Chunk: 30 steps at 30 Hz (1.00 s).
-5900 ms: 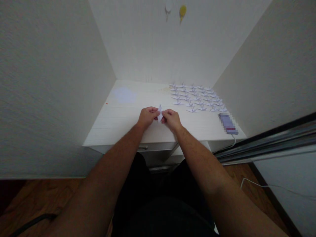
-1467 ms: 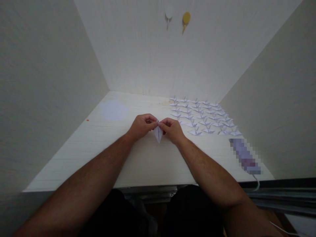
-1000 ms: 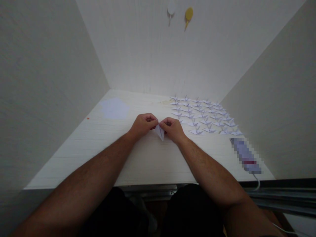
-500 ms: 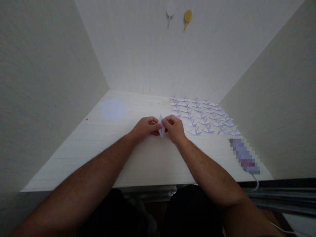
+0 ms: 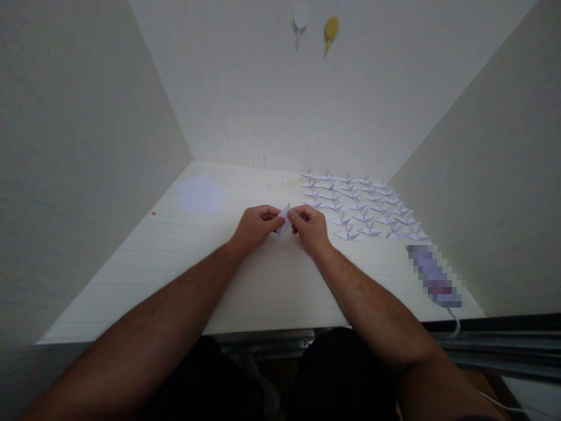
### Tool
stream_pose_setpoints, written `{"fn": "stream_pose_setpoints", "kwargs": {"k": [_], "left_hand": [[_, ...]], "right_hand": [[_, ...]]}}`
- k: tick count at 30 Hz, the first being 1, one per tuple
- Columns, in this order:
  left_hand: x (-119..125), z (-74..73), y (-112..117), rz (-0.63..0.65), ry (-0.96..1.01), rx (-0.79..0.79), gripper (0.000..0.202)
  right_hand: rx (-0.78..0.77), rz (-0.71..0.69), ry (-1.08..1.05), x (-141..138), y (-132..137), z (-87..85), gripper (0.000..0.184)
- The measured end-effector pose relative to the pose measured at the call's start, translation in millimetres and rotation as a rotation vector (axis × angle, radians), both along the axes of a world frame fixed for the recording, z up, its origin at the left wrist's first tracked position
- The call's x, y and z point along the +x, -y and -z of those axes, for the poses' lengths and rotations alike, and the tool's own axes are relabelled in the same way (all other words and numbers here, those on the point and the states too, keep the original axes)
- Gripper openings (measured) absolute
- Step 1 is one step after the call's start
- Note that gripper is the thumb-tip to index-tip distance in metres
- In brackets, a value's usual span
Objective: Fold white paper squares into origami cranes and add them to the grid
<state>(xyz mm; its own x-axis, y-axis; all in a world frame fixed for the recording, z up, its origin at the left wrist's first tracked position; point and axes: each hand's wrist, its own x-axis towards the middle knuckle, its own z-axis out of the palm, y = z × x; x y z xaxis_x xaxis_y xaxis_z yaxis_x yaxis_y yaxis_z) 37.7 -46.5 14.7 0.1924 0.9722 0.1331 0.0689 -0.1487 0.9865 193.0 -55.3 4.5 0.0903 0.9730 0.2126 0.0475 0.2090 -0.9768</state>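
Observation:
A small folded piece of white paper (image 5: pixel 284 220) is held just above the white tabletop (image 5: pixel 263 280). My left hand (image 5: pixel 259 225) pinches its lower left side between thumb and fingers. On the other side, the thumb and fingers of my right hand (image 5: pixel 309 224) close on its upper right edge. The fingertips behind the paper are partly hidden. Right of my right hand, several white origami cranes (image 5: pixel 367 217) stand in rows.
Pale sheets of paper (image 5: pixel 202 194) lie at the back left, near a small orange speck (image 5: pixel 153 213). A blurred-out device (image 5: pixel 433 276) with a white cable (image 5: pixel 456 321) lies at the right. Walls enclose three sides; two hooks, white (image 5: pixel 300 19) and yellow (image 5: pixel 332 28), hang behind.
The folded paper has turned from upright to slanted, its top leaning right. My left fingers have shifted slightly under it, and both hands stay in about the same place.

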Motion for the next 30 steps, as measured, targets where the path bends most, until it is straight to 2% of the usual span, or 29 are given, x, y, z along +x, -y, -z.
{"fn": "stream_pose_setpoints", "kwargs": {"k": [5,9,17,23,30], "left_hand": [[5.1,4.3,1.2,-0.047,0.039,0.028,0.033],[6.2,6.7,0.8,-0.095,0.021,0.048,0.028],[3.9,2.2,2.2,-0.042,0.054,0.024,0.027],[3.1,3.0,2.6,-0.028,0.025,0.033,0.033],[1.3,2.5,1.5,-0.01,0.025,0.032,0.033]], "right_hand": [[0.013,0.056,0.001,-0.7,-0.3,-0.8,0.021],[0.024,0.057,-0.005,-1.3,-0.4,-0.2,0.021],[0.036,0.058,-0.019,-1.1,-0.3,0.3,0.019],[0.038,0.116,-0.005,-0.7,1.9,-3.3,0.017],[0.05,0.083,-0.037,0.0,2.2,-4.8,0.016]]}}
